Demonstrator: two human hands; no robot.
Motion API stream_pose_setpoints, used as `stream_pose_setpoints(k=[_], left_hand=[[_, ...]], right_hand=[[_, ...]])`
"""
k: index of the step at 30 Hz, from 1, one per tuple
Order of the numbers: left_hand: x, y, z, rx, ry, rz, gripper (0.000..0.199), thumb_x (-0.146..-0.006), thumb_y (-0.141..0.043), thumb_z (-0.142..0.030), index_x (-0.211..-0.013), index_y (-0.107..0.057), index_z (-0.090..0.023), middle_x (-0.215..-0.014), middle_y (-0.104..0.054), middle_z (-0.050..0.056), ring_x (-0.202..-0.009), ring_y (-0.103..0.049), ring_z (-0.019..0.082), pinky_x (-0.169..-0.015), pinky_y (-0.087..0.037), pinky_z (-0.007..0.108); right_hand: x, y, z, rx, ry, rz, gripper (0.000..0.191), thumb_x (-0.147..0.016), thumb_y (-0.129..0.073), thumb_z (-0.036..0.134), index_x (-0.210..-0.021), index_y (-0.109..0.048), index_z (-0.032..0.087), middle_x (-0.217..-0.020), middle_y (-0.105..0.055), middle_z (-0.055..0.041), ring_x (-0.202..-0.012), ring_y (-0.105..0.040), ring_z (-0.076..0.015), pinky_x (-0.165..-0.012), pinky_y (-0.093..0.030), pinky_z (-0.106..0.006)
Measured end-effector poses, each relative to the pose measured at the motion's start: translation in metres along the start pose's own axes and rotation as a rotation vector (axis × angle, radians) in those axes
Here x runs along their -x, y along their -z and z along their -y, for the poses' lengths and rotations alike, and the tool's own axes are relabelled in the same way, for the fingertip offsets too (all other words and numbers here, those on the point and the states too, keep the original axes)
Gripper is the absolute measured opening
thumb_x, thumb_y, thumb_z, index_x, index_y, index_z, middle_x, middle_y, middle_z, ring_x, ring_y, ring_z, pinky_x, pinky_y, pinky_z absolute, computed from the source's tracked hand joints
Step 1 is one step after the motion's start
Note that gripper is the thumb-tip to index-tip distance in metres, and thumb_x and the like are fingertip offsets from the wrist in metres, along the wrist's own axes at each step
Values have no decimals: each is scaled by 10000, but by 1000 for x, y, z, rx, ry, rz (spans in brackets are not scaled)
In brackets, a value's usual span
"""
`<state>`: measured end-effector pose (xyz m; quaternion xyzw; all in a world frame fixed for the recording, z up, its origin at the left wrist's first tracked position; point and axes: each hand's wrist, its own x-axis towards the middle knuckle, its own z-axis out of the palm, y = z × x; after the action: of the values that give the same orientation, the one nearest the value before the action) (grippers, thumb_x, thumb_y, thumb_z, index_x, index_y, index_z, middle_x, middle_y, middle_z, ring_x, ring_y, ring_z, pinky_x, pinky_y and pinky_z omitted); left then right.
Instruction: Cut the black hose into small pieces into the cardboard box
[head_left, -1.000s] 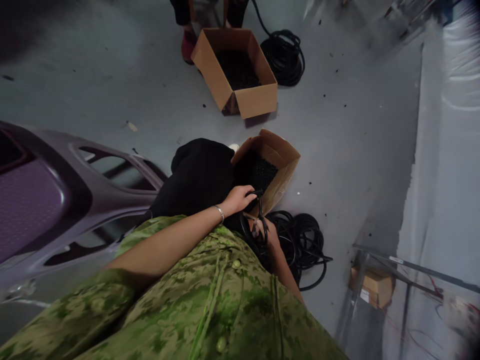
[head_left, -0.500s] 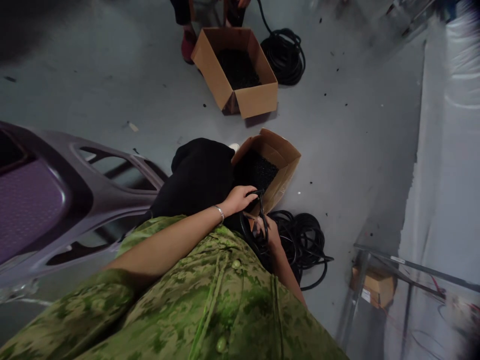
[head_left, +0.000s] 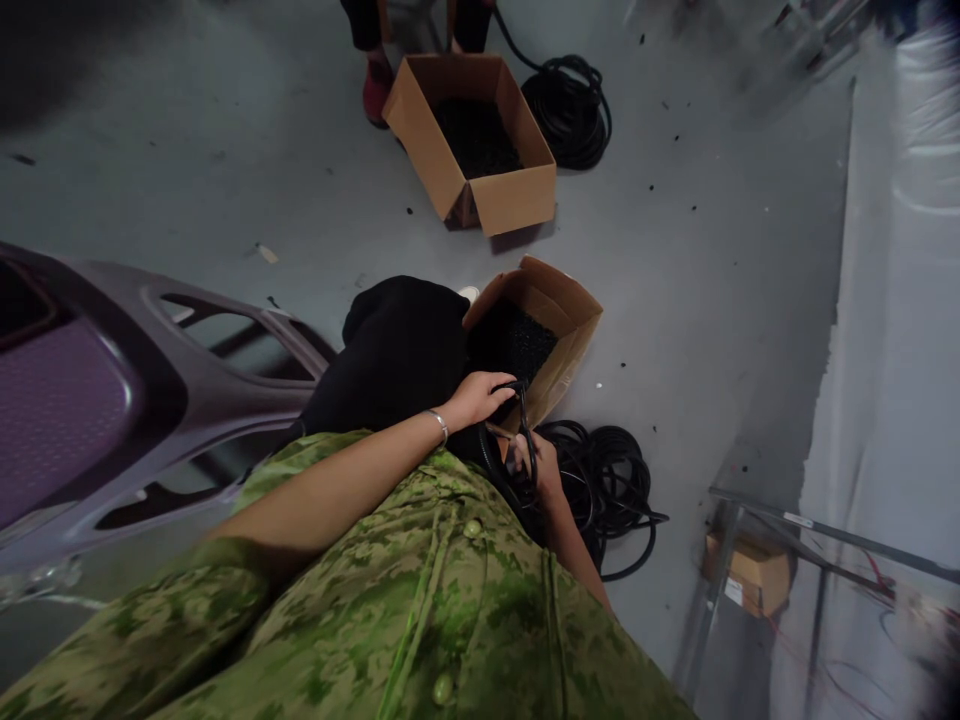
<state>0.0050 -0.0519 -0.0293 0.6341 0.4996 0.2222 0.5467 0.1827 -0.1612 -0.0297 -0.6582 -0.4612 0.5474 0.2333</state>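
My left hand (head_left: 477, 397), with a silver bracelet at the wrist, pinches a black tube (head_left: 513, 384) above the near edge of an open cardboard box (head_left: 574, 335). Small black pieces (head_left: 525, 340) fill the bottom of that box. Just below and to the right, my right hand (head_left: 546, 468) is closed, with a black length running down across its fingers. What lies inside its grip is too dark to make out. Coils of black tube (head_left: 619, 470) lie on the floor beside my right forearm.
Farther off stands another cardboard box (head_left: 517, 200) with black pieces inside, by a person's red shoe (head_left: 377, 92). Another black coil (head_left: 574, 115) lies beside it. A purple-grey plastic chair (head_left: 67, 420) is at left, a metal frame (head_left: 720, 570) at lower right.
My hands stay almost in place, the right one shifting very slightly. The other person's hand at the top has gone out of view, and the line from the far coil has shifted left.
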Motion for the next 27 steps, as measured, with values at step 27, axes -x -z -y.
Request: stream_pose_setpoints(k=[27], left_hand=[[0, -1, 4, 10, -64, -16, 292, -888, -558, -259, -1079, -756, -163, -936, -771, 33, -808, -688, 179, -789, -518, 259]], right_hand=[[1, -4, -10, 19, 80, -42, 436, -889, -520, 572, -657, -564, 205, -544, -512, 22, -553, -496, -151, -581, -405, -256]])
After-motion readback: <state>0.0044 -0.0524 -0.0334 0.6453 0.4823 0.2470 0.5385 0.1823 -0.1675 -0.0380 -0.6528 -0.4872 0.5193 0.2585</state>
